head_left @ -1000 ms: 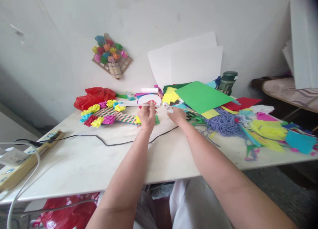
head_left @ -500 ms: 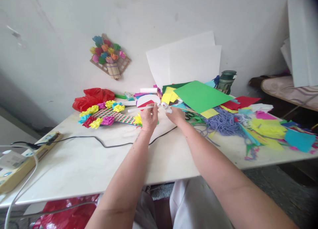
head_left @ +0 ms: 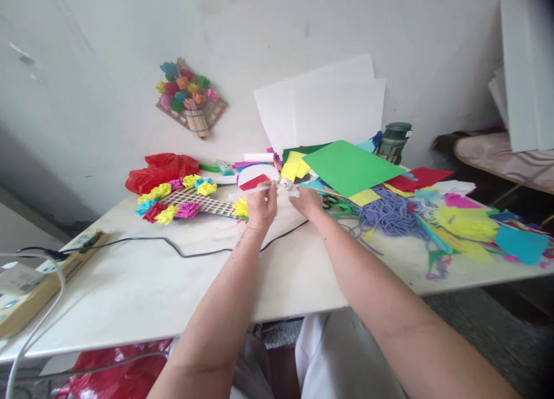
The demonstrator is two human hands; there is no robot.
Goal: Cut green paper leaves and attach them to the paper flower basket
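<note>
Our left hand [head_left: 261,207] is pinched shut on a white stick [head_left: 251,189] that lies level above the tabletop [head_left: 173,283], in front of a white disc with a red patch [head_left: 256,177]. Our right hand [head_left: 308,202] is closed on a small white tool [head_left: 289,186] just beside the stick's right end. A woven flower piece [head_left: 186,202] lies to the left, green paper [head_left: 350,167] to the right.

White table [head_left: 182,283], black cable [head_left: 190,252], coloured paper [head_left: 352,167]

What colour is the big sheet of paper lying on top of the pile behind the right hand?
Bright green; the sheet shows clearly in the head view.
</note>
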